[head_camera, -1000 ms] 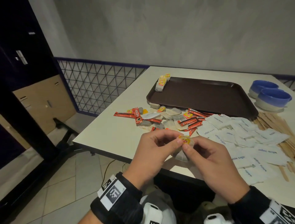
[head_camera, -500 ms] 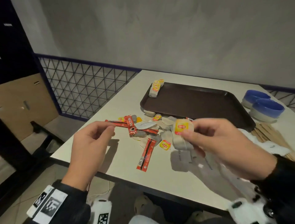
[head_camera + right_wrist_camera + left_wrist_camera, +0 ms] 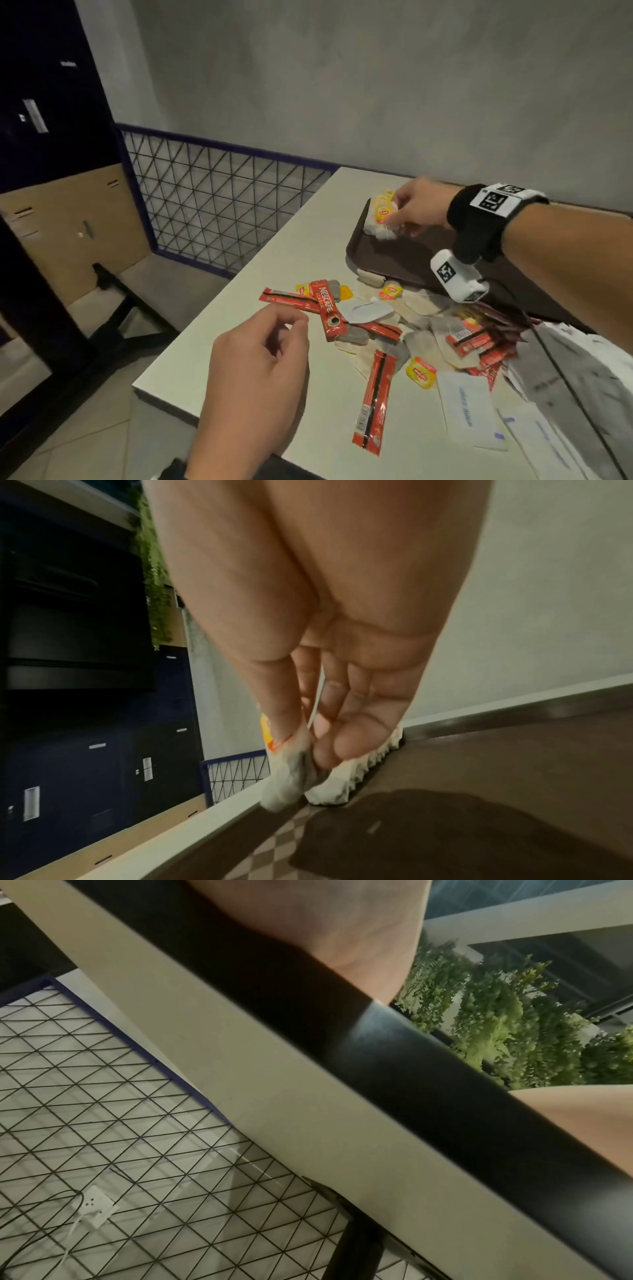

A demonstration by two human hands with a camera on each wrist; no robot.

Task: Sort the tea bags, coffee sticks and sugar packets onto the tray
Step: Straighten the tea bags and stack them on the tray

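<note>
My right hand (image 3: pixel 399 214) reaches over the far left corner of the brown tray (image 3: pixel 404 260) and pinches a white tea bag (image 3: pixel 382 224) with a yellow tag against the tea bags stacked there. In the right wrist view the thumb and fingers (image 3: pixel 329 739) hold the tea bag (image 3: pixel 287 785) at the tray's rim (image 3: pixel 479 718). My left hand (image 3: pixel 260 370) hovers over the table's near left edge, fingers loosely curled, holding nothing. Red coffee sticks (image 3: pixel 373 401), loose tea bags (image 3: pixel 421 371) and white sugar packets (image 3: pixel 466 407) lie mixed on the table in front of the tray.
The white table (image 3: pixel 308 240) ends at a left edge with a blue wire-mesh railing (image 3: pixel 219 209) and floor beyond. A grey wall stands behind. In the left wrist view only the table's edge (image 3: pixel 274 1096), mesh and plants show.
My right hand has carried the tea bag from above the pile forward to the tray's far left corner. My left hand has stayed near the table's near edge, empty.
</note>
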